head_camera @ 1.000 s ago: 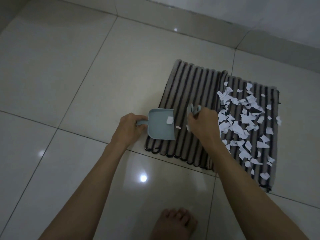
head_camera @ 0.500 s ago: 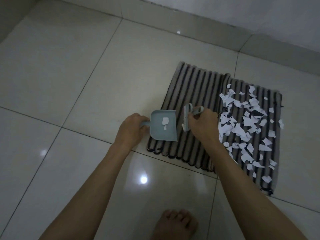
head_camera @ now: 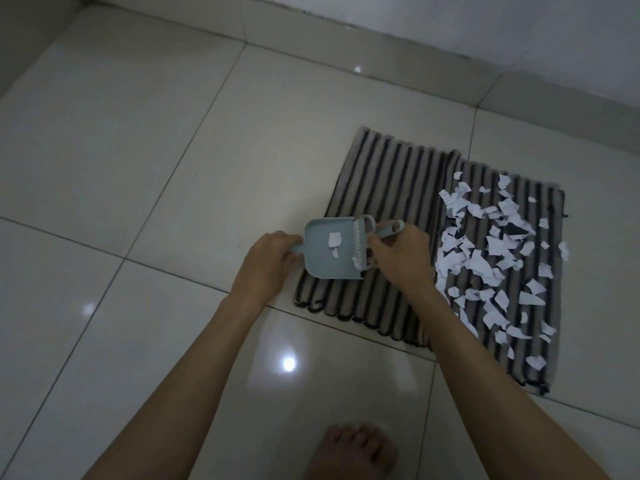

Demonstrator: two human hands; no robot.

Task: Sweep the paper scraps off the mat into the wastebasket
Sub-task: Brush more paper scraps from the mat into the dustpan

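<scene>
While left hand [head_camera: 266, 268] grips dustpan [head_camera: 329, 249], right hand [head_camera: 398, 258] (fingers curled) holds brush [head_camera: 367, 237]

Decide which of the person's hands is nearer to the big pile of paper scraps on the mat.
Right. The right hand, holding the brush, sits just beside the scrap pile; the left hand grips the dustpan handle, farther off.

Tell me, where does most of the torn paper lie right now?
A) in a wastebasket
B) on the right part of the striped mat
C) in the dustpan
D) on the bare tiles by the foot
B: the paper scraps are strewn over the right part of the mat, while the dustpan holds only a few pieces.
</scene>
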